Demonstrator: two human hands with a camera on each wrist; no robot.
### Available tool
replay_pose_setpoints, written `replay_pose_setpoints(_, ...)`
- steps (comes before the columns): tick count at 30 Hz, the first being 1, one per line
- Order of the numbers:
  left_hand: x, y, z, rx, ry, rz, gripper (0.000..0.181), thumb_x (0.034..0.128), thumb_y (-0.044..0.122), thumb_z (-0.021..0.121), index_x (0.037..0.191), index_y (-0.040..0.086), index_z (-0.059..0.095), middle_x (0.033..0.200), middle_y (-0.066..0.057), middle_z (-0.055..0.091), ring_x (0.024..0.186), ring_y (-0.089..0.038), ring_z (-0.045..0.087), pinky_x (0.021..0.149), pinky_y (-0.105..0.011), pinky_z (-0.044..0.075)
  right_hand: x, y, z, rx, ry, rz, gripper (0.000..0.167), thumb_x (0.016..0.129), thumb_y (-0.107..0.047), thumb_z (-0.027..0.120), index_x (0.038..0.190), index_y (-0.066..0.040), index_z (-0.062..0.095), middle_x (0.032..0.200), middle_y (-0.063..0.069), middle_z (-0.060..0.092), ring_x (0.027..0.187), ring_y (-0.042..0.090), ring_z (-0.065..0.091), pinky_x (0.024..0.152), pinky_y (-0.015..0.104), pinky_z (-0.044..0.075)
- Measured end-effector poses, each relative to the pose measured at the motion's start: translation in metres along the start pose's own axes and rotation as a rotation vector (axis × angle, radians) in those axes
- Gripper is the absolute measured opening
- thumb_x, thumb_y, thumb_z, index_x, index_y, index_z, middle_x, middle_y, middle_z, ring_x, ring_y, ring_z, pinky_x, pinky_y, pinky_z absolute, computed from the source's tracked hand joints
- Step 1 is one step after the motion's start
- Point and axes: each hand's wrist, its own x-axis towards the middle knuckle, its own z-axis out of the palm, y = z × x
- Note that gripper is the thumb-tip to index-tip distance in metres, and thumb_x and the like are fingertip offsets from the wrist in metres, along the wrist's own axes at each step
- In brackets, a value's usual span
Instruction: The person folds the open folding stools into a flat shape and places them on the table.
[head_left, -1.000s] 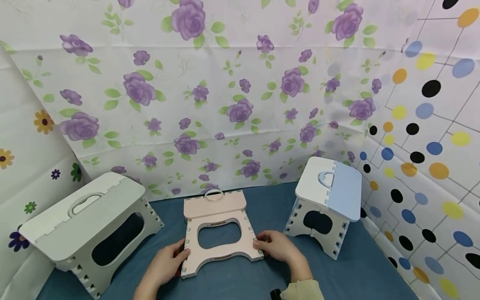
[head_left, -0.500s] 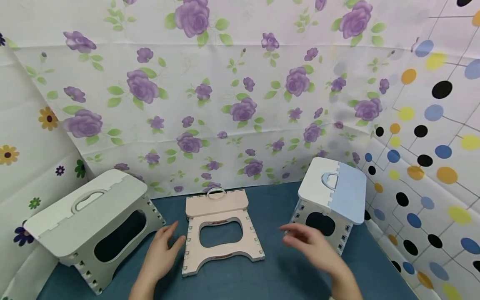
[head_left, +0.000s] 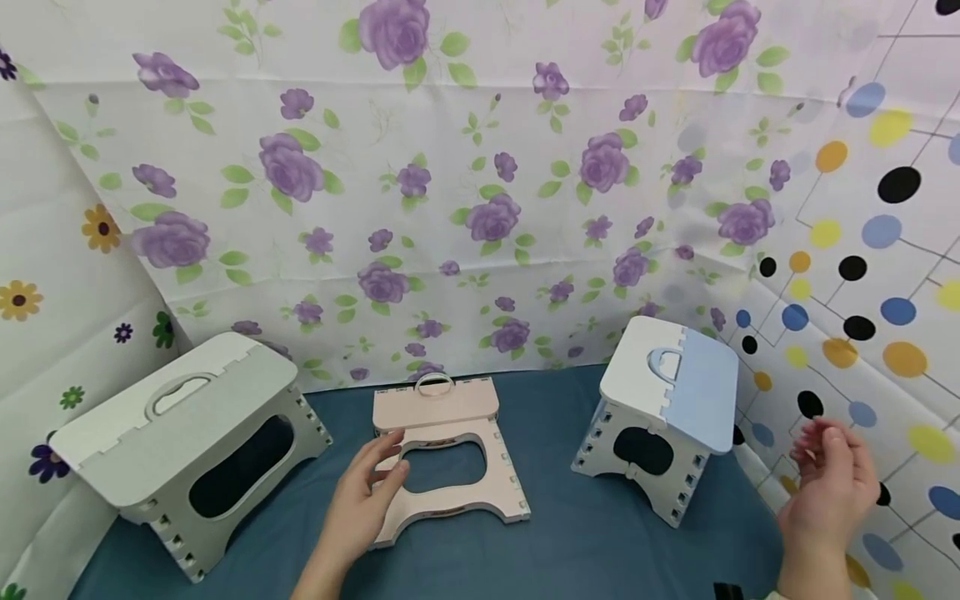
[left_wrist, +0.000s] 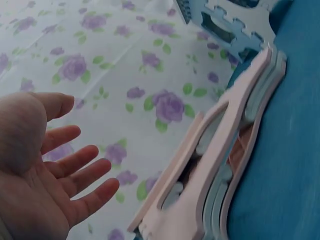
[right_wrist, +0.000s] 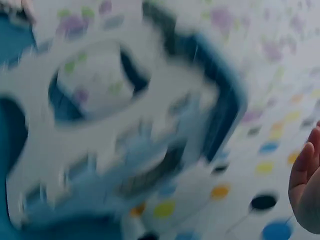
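A pink folding stool (head_left: 438, 404) lies folded flat on the blue cloth, its ring handle at the back. My left hand (head_left: 360, 504) hovers over its left side, fingers apart and holding nothing; in the left wrist view the hand (left_wrist: 55, 170) is clear of the pink stool (left_wrist: 205, 180). The white and blue stool (head_left: 701, 392) stands unfolded on the right. My right hand (head_left: 828, 492) is raised to the right of it, fingers loosely bent and empty. In the right wrist view the blue stool (right_wrist: 165, 105) is blurred, and part of the hand (right_wrist: 307, 185) shows at the edge.
A larger white and grey-green stool (head_left: 202, 425) stands unfolded at the left. Blue cloth (head_left: 555, 550) covers the surface. Behind hangs a sheet with purple flowers (head_left: 450, 208); a dotted sheet (head_left: 900, 375) hangs at the right.
Both hands have let go of the pink stool's sides. The right hand has swung far right past the blue stool; the left moved off left, then back over the pink stool's edge.
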Motion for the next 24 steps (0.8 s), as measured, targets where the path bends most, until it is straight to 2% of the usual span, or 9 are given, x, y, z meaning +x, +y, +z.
replay_pose_setpoints(1,0.0,0.002,0.002,-0.017,-0.001,0.013,0.05,0.1091,0.027,0.067,0.156,0.014,0.056,0.156,-0.006,0.053,0.139,-0.026,0.054,0.104,-0.053,0.051,0.008,0.006,-0.005,-0.058,0.033,0.039,0.027,0.11,-0.017,0.063,0.122,0.006,0.07,0.109,0.012,0.069,0.091,0.019,0.06,0.073,0.019,0.051)
replay_pose_setpoints(3,0.0,0.004,0.005,-0.049,-0.003,0.038,0.049,0.1088,0.027,0.067,0.155,0.014,0.057,0.155,-0.006,0.055,0.139,-0.026,0.054,0.104,-0.053,0.051,0.022,0.02,-0.017,-0.098,0.049,0.097,0.025,0.112,-0.019,0.06,0.127,-0.001,0.07,0.117,0.009,0.068,0.101,0.017,0.061,0.075,0.018,0.051)
replay_pose_setpoints(8,-0.001,0.007,0.009,-0.086,-0.012,0.047,0.047,0.1081,0.025,0.067,0.153,0.016,0.06,0.152,-0.003,0.058,0.139,-0.023,0.055,0.103,-0.05,0.051,0.04,0.056,-0.037,-0.195,-0.002,0.238,0.032,0.115,-0.024,0.054,0.143,-0.011,0.062,0.133,0.0,0.063,0.122,0.013,0.058,0.081,0.014,0.051)
replay_pose_setpoints(12,0.0,0.005,0.01,-0.099,-0.015,0.053,0.045,0.1086,0.026,0.066,0.152,0.019,0.06,0.152,-0.002,0.058,0.138,-0.023,0.056,0.102,-0.05,0.052,0.052,0.078,-0.044,-0.331,-0.133,0.348,0.05,0.118,-0.04,0.041,0.163,-0.02,0.042,0.157,0.0,0.048,0.146,0.015,0.041,0.104,0.018,0.044)
replay_pose_setpoints(14,0.0,0.004,0.011,-0.098,-0.013,0.057,0.044,0.1089,0.026,0.066,0.152,0.019,0.06,0.152,-0.003,0.058,0.138,-0.024,0.057,0.102,-0.05,0.052,0.058,0.088,-0.046,-0.37,-0.233,0.4,0.058,0.117,-0.048,0.034,0.17,-0.023,0.031,0.169,0.0,0.037,0.155,0.015,0.03,0.117,0.024,0.036)
replay_pose_setpoints(16,0.0,0.003,0.012,-0.095,-0.01,0.057,0.044,0.109,0.026,0.066,0.152,0.019,0.06,0.152,-0.003,0.059,0.137,-0.024,0.057,0.102,-0.05,0.052,0.063,0.097,-0.047,-0.392,-0.33,0.436,0.065,0.116,-0.055,0.028,0.172,-0.023,0.023,0.175,-0.002,0.027,0.16,0.016,0.023,0.122,0.026,0.031)
replay_pose_setpoints(19,0.0,0.001,0.013,-0.095,-0.009,0.051,0.044,0.1087,0.027,0.067,0.151,0.019,0.061,0.151,-0.001,0.059,0.137,-0.024,0.057,0.101,-0.048,0.052,0.068,0.107,-0.049,-0.384,-0.438,0.494,0.069,0.115,-0.06,0.023,0.173,-0.025,0.017,0.178,-0.003,0.019,0.162,0.015,0.018,0.117,0.022,0.034)
replay_pose_setpoints(21,0.0,0.001,0.014,-0.097,-0.011,0.048,0.043,0.1085,0.027,0.067,0.151,0.02,0.062,0.15,0.0,0.06,0.136,-0.023,0.057,0.101,-0.047,0.052,0.069,0.112,-0.049,-0.388,-0.48,0.517,0.071,0.114,-0.063,0.02,0.174,-0.026,0.017,0.178,-0.003,0.018,0.16,0.014,0.02,0.107,0.017,0.039)
replay_pose_setpoints(24,0.0,0.001,0.014,-0.101,-0.013,0.045,0.043,0.1083,0.028,0.067,0.15,0.022,0.062,0.149,0.0,0.06,0.136,-0.022,0.058,0.101,-0.047,0.052,0.068,0.117,-0.048,-0.391,-0.511,0.538,0.073,0.112,-0.066,0.019,0.174,-0.026,0.017,0.178,-0.003,0.019,0.155,0.013,0.027,0.095,0.014,0.04)
